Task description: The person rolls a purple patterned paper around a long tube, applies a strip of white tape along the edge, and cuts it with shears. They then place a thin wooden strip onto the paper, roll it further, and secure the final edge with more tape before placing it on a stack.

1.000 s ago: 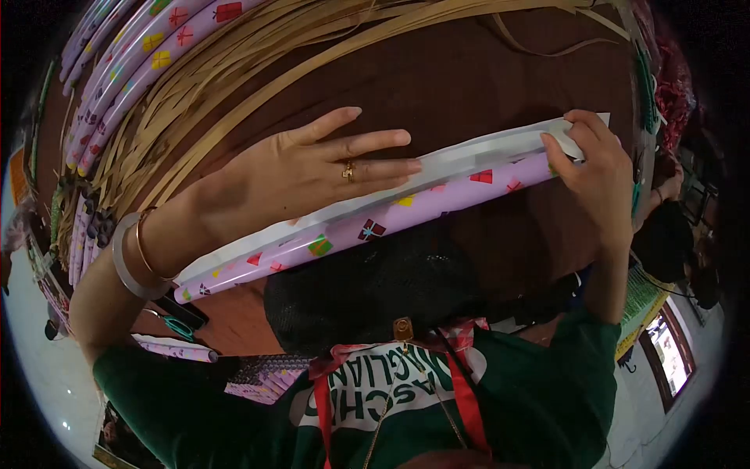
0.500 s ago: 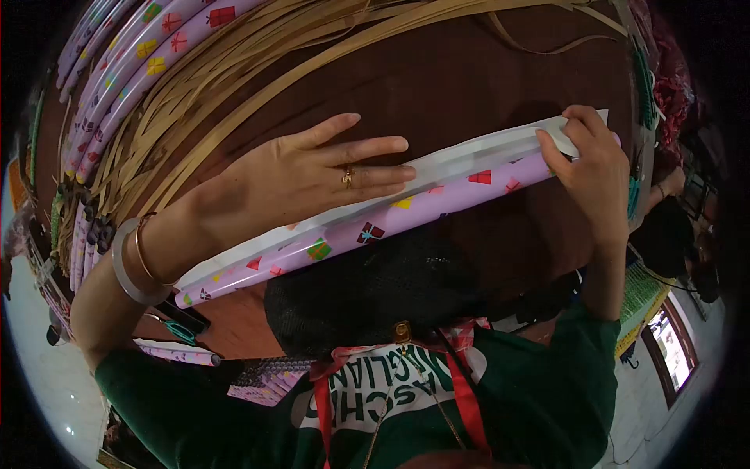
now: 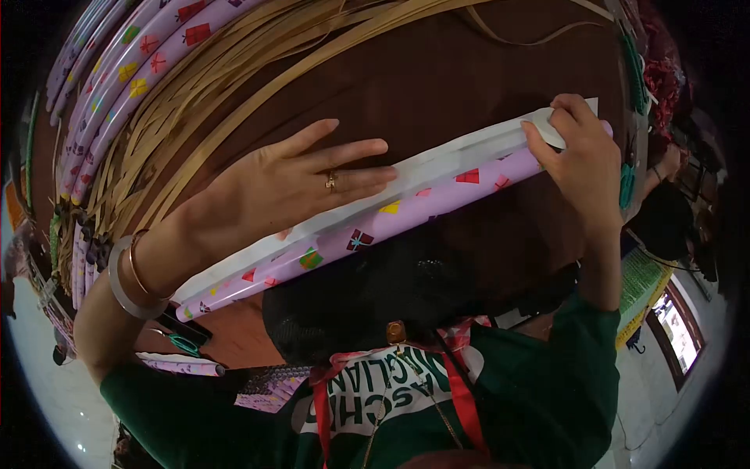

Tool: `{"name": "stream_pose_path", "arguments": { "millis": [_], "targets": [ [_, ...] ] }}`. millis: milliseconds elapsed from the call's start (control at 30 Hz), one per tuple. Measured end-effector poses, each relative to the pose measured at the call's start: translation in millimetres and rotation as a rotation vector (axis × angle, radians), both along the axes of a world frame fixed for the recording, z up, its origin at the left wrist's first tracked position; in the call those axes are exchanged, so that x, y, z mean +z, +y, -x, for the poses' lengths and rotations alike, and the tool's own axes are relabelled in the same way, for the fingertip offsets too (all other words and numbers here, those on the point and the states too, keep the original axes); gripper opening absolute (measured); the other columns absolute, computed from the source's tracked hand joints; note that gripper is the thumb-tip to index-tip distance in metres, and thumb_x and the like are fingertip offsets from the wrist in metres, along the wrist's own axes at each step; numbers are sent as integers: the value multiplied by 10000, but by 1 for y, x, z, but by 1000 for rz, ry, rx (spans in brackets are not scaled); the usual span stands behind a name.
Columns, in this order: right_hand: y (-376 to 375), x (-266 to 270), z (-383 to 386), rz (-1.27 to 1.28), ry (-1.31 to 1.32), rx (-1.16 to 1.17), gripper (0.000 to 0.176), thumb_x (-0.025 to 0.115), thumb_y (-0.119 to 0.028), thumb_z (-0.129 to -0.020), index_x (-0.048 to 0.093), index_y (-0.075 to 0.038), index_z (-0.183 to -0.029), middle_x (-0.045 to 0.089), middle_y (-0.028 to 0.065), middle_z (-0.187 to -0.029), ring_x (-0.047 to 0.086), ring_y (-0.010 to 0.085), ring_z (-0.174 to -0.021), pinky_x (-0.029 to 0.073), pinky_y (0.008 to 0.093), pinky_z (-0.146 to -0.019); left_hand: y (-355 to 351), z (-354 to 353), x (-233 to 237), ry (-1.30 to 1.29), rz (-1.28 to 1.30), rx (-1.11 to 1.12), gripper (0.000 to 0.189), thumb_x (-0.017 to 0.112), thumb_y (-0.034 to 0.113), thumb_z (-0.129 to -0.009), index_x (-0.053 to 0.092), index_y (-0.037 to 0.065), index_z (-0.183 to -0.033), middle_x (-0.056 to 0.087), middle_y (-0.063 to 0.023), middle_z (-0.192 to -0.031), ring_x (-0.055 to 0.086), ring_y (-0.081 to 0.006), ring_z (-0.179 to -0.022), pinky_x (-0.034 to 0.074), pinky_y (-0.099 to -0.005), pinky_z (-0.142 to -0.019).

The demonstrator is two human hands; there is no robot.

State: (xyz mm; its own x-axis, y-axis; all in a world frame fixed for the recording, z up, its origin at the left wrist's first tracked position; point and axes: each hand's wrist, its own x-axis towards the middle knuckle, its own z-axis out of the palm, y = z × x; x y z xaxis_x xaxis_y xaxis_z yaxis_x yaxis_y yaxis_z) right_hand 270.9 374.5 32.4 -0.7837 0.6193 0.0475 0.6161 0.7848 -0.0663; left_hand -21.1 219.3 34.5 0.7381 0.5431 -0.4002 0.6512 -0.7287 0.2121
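A roll of lilac wrapping paper printed with coloured gift boxes lies slantwise across the brown table in front of me. Its white underside shows as a loose strip along the far edge. My left hand rests on this strip, fingers stretched and thumb raised apart, a ring on one finger. At the roll's right end, my right hand is closed with thumb and bent fingers on the paper's white edge, which curls between them. The fingertips on its far side are partly hidden.
Several finished-looking lilac rolls and long tan strips are piled at the upper left. Teal-handled scissors lie by my left forearm near another printed roll. Another person's hand appears at the far right.
Both hands and the wrapping paper appear slightly further left, along with a small shift of the whole view. At my right fingers the white edge now curls up more.
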Motion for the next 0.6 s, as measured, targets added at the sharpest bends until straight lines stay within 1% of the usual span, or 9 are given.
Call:
{"name": "stream_pose_path", "arguments": {
  "millis": [67,133,167,233,367,433,467,533,600],
  "targets": [
    [-1,-2,-2,14,-8,-25,251,702,-242,-737,588,-19,-756,583,48,-918,597,239,-698,479,330,-579,0,-1,-1,-28,66,20,887,575,315,-665,153,228,-1440,102,92,-1508,100,-135,-1390,84,-393,-1151],
    [-1,-3,-3,29,-16,-51,235,695,-230,-741,586,-24,-776,573,29,-929,583,228,-693,467,321,-590,-3,-1,-6,93,-190,-58,683,433,251,-790,206,164,-1428,131,83,-1503,106,-114,-1388,87,-383,-1148],
    [-1,-4,-2,30,-23,-47,240,695,-234,-740,584,-24,-771,567,26,-915,579,227,-688,467,322,-573,-4,-1,-7,89,-194,-66,683,433,251,-790,206,164,-1428,131,83,-1503,106,-114,-1388,87,-383,-1148],
    [-1,-4,-1,23,-34,-56,245,695,-239,-740,581,-23,-766,561,22,-900,576,225,-683,466,323,-557,-3,-1,-5,-20,-98,15,726,495,227,-758,219,163,-1426,157,89,-1497,106,-120,-1389,92,-378,-1147],
    [-5,-5,4,-10,-62,-74,263,695,-254,-735,588,-16,-762,548,25,-875,580,233,-688,473,335,-565,4,-1,3,-26,8,-17,771,571,219,-725,242,162,-1420,200,85,-1486,139,-129,-1383,126,-382,-1141],
    [-7,-5,7,-23,-67,-96,269,693,-259,-735,591,-12,-761,543,29,-868,583,236,-690,475,339,-567,6,-1,1,-132,35,47,850,668,248,-659,277,173,-1409,251,92,-1466,185,-142,-1372,184,-387,-1127],
    [-8,-5,9,-19,-100,-112,271,691,-263,-735,598,-10,-765,543,33,-863,586,234,-696,481,339,-574,7,-1,3,-131,30,35,850,668,248,-659,277,173,-1409,251,92,-1466,185,-142,-1372,184,-387,-1127],
    [-8,-6,8,-15,-129,-140,274,690,-266,-735,605,-9,-769,542,37,-859,590,233,-703,487,339,-581,13,-4,12,-84,187,52,938,738,278,-578,298,181,-1401,285,91,-1451,218,-155,-1361,248,-394,-1101],
    [-7,-10,6,-77,-72,-89,265,684,-266,-737,616,-13,-771,542,44,-856,595,222,-720,496,335,-597,15,-4,13,-85,170,41,961,748,282,-557,300,182,-1401,286,91,-1450,222,-161,-1359,262,-394,-1095]
  ]
}}
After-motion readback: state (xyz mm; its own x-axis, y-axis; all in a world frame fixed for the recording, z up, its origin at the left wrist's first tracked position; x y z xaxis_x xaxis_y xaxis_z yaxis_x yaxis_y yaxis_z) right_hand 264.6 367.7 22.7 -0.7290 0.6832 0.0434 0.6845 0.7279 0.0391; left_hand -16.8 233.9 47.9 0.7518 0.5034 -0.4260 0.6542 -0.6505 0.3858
